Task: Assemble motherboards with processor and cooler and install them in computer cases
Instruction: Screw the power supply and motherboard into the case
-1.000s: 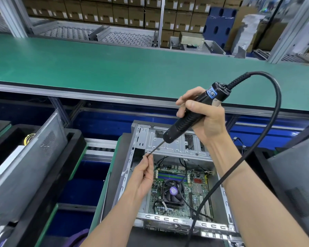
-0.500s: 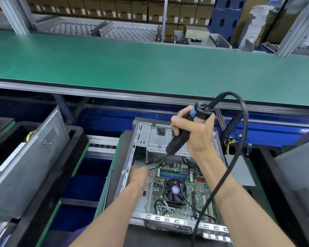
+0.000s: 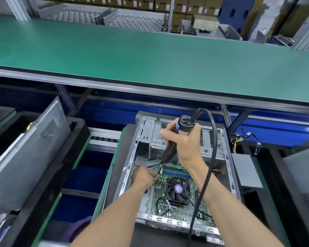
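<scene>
An open grey computer case (image 3: 146,136) lies flat in front of me. Inside it sits a green motherboard (image 3: 159,195) with a black cooler fan (image 3: 177,190) and green memory sticks (image 3: 175,171). My right hand (image 3: 185,145) grips a black electric screwdriver (image 3: 169,150), whose thin bit points down at the board's top-left corner. My left hand (image 3: 143,177) is curled at that corner and pinches the screwdriver's bit tip. The driver's black cable (image 3: 212,157) loops over the case to the right.
A green conveyor belt (image 3: 132,56) runs across behind the case. A grey case side panel (image 3: 29,152) leans in a black tray at left. Another grey panel (image 3: 246,170) and loose coloured wires (image 3: 239,139) lie at right. Cardboard boxes are stacked far behind.
Both hands have dropped from above the case into it. The screwdriver has gone from tilted in the air to nearly upright, with its bit at the motherboard's top-left corner.
</scene>
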Demonstrator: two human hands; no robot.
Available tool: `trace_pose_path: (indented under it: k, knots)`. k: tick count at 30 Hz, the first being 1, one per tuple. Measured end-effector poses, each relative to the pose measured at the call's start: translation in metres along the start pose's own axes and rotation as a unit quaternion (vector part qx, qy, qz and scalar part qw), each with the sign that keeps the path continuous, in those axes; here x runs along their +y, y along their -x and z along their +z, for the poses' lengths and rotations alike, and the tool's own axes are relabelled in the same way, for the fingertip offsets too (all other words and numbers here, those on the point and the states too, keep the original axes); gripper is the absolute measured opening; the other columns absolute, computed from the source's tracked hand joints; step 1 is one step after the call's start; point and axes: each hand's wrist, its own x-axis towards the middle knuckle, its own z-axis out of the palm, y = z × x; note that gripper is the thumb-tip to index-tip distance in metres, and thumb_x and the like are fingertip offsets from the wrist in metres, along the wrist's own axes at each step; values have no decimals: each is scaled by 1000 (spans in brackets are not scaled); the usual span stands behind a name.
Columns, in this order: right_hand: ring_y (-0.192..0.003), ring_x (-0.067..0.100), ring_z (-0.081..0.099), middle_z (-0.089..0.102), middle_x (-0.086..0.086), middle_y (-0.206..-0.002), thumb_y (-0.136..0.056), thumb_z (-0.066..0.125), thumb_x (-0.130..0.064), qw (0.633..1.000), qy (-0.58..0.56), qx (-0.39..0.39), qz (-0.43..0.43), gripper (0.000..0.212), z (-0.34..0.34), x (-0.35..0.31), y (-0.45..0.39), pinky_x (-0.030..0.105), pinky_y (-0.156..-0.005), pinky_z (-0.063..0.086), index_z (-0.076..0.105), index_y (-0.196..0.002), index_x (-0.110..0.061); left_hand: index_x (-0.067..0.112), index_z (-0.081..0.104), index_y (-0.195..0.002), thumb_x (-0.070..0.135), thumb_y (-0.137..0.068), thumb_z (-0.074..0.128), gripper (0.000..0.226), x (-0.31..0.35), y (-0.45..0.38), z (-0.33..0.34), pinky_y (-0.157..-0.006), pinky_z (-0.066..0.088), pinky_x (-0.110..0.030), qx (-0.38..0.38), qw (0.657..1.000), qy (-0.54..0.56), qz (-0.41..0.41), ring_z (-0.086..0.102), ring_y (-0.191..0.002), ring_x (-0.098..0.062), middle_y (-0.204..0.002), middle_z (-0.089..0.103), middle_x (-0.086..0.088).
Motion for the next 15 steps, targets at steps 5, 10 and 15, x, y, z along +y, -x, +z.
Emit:
trace_pose_path:
  k: [5,10,15]
  knots:
    - [-45,25,53,63,16,-60,-76,76,-2,1000,2,-3,8,19,0,9,0,37,-54,48,65,-64,-11,12,69,-104,4,-89,72,17,4,-5,0,-83,47,-21,3,998,-54,19,60,-86,-11,-106,69,0]
    - [-44,23,52,64,9,-58,-76,75,-2,1000,3,-8,1,23,2,13,-2,32,-55,48,66,-61,-18,12,70,-109,12,-91,72,18,5,-4,-1,-94,54,-31,2,996,-79,34,65,-97,-19,-109,70,-4]
    - [-46,27,54,60,20,-60,-72,75,0,997,30,-71,-2,13,5,11,-1,38,-53,47,64,-66,1,14,71,-103,6,-91,68,14,5,-3,-1,-94,55,-33,5,996,-79,34,65,-93,-18,-106,70,-2]
